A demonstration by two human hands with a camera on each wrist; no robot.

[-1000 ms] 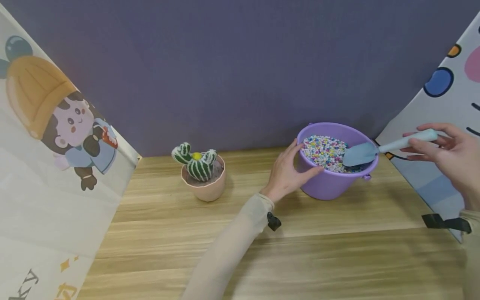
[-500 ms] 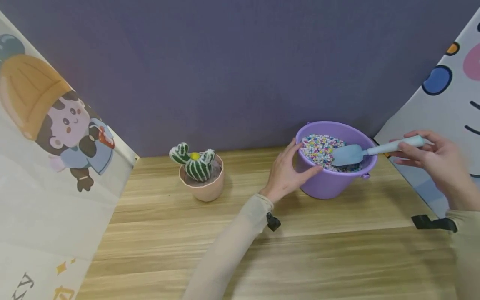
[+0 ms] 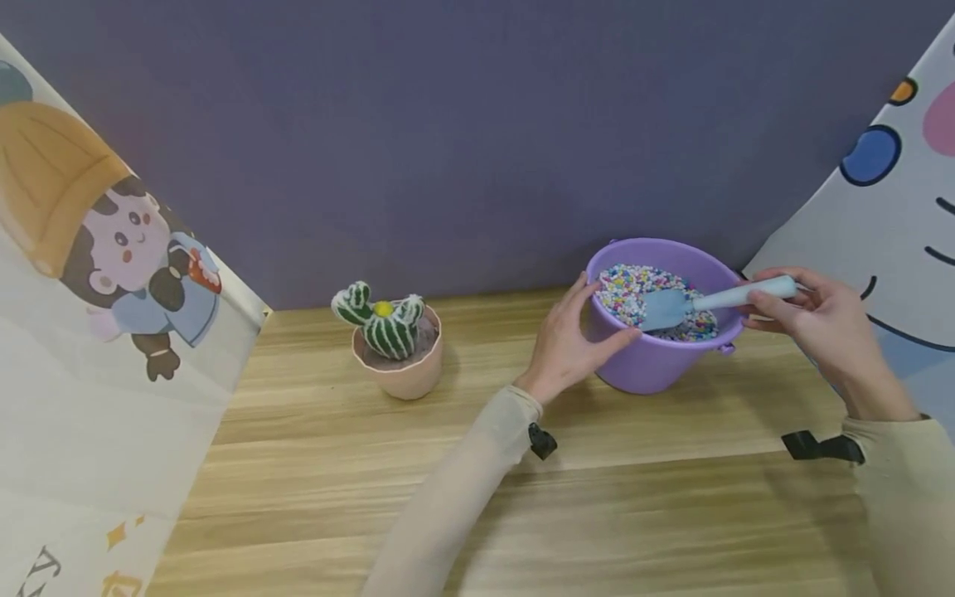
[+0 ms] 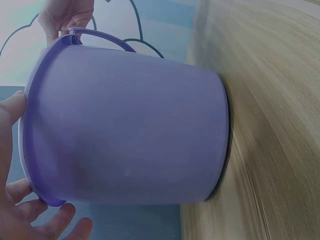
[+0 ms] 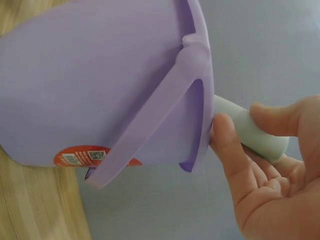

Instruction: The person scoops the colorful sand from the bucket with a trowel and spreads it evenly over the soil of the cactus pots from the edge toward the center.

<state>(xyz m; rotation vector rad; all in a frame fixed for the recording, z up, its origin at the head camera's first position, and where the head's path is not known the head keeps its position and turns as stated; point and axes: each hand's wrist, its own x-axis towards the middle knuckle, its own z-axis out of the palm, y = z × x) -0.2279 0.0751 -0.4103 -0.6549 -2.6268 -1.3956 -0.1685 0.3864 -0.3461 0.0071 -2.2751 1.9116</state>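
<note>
A purple bucket (image 3: 647,365) filled partway with small multicoloured beads (image 3: 627,288) stands on the wooden table by the back wall. My left hand (image 3: 569,344) holds its near-left rim, thumb and fingers spread along the edge. In the left wrist view the fingertips (image 4: 60,220) curve beside the rim. My right hand (image 3: 828,327) grips the pale handle of a light blue trowel (image 3: 746,293) over the bucket's right rim. The blade rests at the beads, its tip partly hidden. In the right wrist view the handle's end (image 5: 255,132) sits between thumb and fingers.
Left of the bucket, a striped cactus (image 3: 391,333) stands in a pink pot (image 3: 409,380). A dark wall (image 3: 462,149) rises behind, and printed panels border both sides. The bucket's handle (image 5: 142,130) hangs down its right side.
My right hand has moved left with the trowel, bringing the blade further into the bucket over the beads. My left hand stays on the rim.
</note>
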